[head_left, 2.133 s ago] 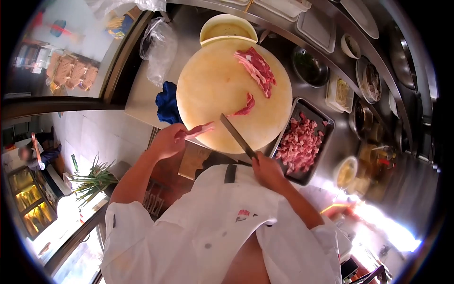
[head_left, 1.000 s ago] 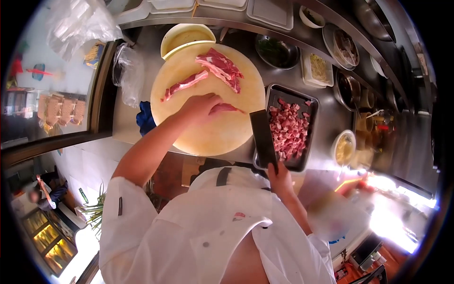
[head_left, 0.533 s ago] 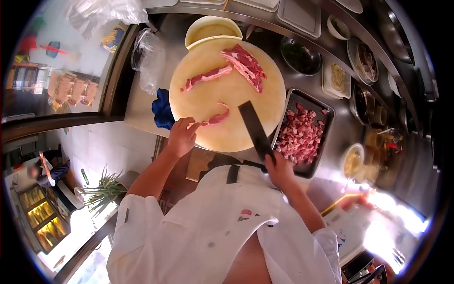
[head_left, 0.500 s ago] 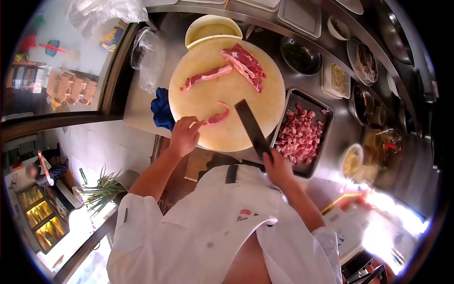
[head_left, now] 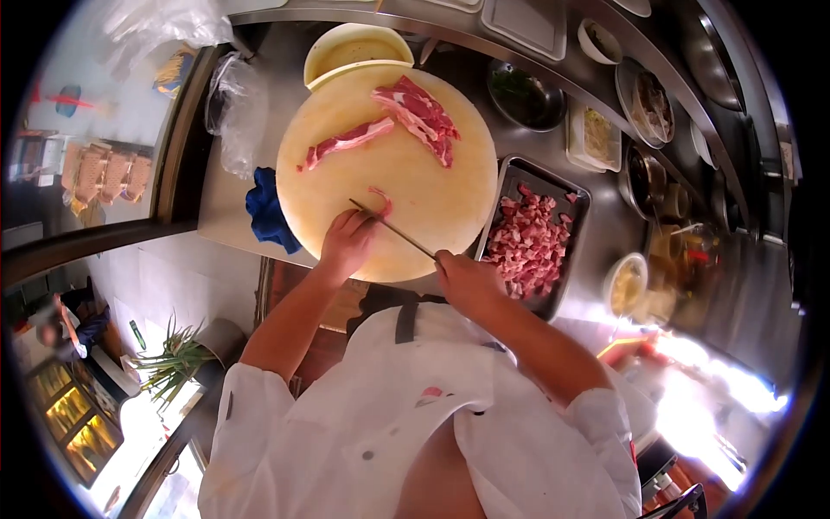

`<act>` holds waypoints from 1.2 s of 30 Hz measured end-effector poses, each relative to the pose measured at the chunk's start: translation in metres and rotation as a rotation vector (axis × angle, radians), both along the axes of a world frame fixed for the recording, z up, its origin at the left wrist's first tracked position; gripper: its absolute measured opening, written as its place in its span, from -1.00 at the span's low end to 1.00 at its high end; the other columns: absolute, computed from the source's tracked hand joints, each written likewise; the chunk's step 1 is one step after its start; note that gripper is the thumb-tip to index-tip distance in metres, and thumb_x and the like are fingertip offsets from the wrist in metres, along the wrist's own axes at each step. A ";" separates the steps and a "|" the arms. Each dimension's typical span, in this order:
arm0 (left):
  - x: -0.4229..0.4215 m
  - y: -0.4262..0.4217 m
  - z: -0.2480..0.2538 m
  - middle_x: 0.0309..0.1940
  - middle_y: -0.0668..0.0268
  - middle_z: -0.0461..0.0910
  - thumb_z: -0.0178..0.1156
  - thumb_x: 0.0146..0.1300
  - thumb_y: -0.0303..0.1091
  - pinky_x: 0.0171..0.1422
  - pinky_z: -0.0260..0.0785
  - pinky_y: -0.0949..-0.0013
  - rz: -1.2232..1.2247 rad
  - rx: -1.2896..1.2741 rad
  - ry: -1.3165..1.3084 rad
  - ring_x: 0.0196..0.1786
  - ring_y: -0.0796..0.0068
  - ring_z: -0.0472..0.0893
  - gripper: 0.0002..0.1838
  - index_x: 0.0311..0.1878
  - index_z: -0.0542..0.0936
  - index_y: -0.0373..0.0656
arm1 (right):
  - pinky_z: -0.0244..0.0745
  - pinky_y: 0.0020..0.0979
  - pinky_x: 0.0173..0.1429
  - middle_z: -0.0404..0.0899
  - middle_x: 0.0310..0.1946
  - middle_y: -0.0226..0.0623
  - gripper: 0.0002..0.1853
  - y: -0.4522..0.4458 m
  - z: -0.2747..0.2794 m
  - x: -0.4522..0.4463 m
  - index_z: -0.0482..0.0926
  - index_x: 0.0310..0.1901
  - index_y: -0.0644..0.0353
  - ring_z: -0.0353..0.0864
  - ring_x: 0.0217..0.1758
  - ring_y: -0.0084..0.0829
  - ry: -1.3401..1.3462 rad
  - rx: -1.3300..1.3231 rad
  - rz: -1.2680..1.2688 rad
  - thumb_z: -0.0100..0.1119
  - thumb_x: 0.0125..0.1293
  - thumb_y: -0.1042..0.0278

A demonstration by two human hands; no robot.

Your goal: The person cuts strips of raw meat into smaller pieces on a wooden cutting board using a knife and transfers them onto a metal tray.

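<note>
On a round cutting board [head_left: 424,208], my left hand [head_left: 347,244] is closed over a thin strip of raw meat [head_left: 381,200], whose far end curls out past the fingers. My right hand [head_left: 469,281] grips the handle of a cleaver [head_left: 399,233]. The blade is seen edge-on, crossing the strip close beside my left fingertips. Whether its edge is into the meat, I cannot tell. A longer meat strip [head_left: 350,144] and a thick slab of meat [head_left: 419,117] lie towards the board's far side.
To the right, a dark tray [head_left: 566,259] holds cubed meat [head_left: 526,238]. A pale bowl [head_left: 359,50] stands behind the board, with a blue cloth [head_left: 268,212] at its left. Metal bowls [head_left: 527,97] and a container [head_left: 592,138] sit beneath a shelf [head_left: 484,41].
The cleaver has swung left from the board's right side to the strip by my left hand, turning edge-on. My left hand stays on the strip. The whole view has shifted slightly.
</note>
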State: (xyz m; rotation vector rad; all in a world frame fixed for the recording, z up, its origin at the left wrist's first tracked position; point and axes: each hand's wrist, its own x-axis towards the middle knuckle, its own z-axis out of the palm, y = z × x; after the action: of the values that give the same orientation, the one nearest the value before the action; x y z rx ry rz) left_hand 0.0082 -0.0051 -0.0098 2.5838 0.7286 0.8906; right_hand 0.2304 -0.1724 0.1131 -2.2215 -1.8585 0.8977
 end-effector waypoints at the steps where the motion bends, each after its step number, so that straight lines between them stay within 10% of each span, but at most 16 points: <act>1: 0.002 0.000 0.000 -0.02 0.27 0.71 0.41 0.15 -0.53 0.19 0.60 0.12 -0.009 -0.020 -0.010 0.09 0.12 0.68 -0.65 0.05 0.76 -0.11 | 0.73 0.03 -0.25 0.71 -0.35 -0.06 -0.80 0.003 -0.009 0.000 0.50 -0.03 0.21 0.79 -0.31 0.07 0.001 0.001 0.029 0.08 0.60 0.23; 12: 0.006 0.001 0.007 -0.03 0.20 0.68 0.44 0.22 -0.50 0.15 0.56 0.03 -0.004 -0.056 0.011 0.01 0.03 0.65 -0.73 -0.01 0.68 -0.13 | 0.74 0.08 -0.17 0.76 -0.25 0.03 -0.82 0.015 -0.019 0.004 0.50 -0.02 0.21 0.82 -0.23 0.15 0.013 -0.212 0.008 0.07 0.58 0.27; 19: 0.026 0.015 0.039 0.02 0.25 0.62 0.46 0.16 -0.41 0.17 0.48 -0.11 0.177 -0.208 -0.043 0.17 0.04 0.59 -0.72 -0.06 0.65 -0.05 | 0.65 0.09 -0.12 0.73 -0.30 0.11 -0.72 -0.106 0.017 0.054 0.62 0.11 0.17 0.76 -0.20 0.19 0.103 -0.142 -0.397 0.16 0.57 0.17; 27: 0.096 0.044 0.037 -0.16 0.15 0.67 0.34 0.27 -0.44 0.02 0.62 0.08 -0.273 -0.470 0.395 -0.11 0.07 0.71 -0.76 0.01 0.70 -0.09 | 0.57 0.04 -0.19 0.70 -0.37 0.22 -0.67 -0.193 0.009 0.030 0.64 -0.04 0.35 0.74 -0.24 0.28 0.148 0.048 -0.990 0.22 0.59 0.15; 30: 0.136 -0.003 0.085 -0.07 0.22 0.72 0.31 0.45 -0.40 0.01 0.63 0.27 -0.479 -1.068 0.074 -0.09 0.27 0.77 -0.82 0.06 0.71 -0.15 | 0.46 -0.29 -0.42 0.63 -0.51 -0.22 -0.73 -0.232 -0.008 0.018 0.62 -0.09 0.31 0.60 -0.51 -0.45 0.127 0.133 -1.192 0.24 0.63 0.22; 34: 0.130 -0.006 0.103 0.06 0.21 0.77 0.25 0.59 -0.38 0.10 0.64 0.38 -0.423 -1.364 -0.074 -0.04 0.45 0.78 -0.79 0.16 0.69 -0.23 | 0.42 -0.32 -0.44 0.63 -0.50 -0.22 -0.75 -0.268 -0.008 0.004 0.65 -0.03 0.33 0.59 -0.51 -0.45 -0.011 0.211 -1.310 0.19 0.66 0.27; 36: 0.104 0.015 0.088 0.01 0.19 0.75 0.28 0.53 -0.42 0.08 0.64 0.31 -0.298 -1.050 -0.047 -0.05 0.35 0.77 -0.81 0.11 0.69 -0.22 | 0.45 -0.29 -0.40 0.67 -0.48 -0.16 -0.74 -0.264 0.008 -0.005 0.65 0.01 0.34 0.65 -0.47 -0.36 0.002 0.211 -1.281 0.19 0.66 0.26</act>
State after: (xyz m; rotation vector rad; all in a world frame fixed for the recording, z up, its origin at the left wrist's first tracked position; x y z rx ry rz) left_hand 0.1121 0.0100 0.0787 1.6518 0.5517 0.3131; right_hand 0.2253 -0.4367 0.1208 -2.5105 -0.2137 0.3828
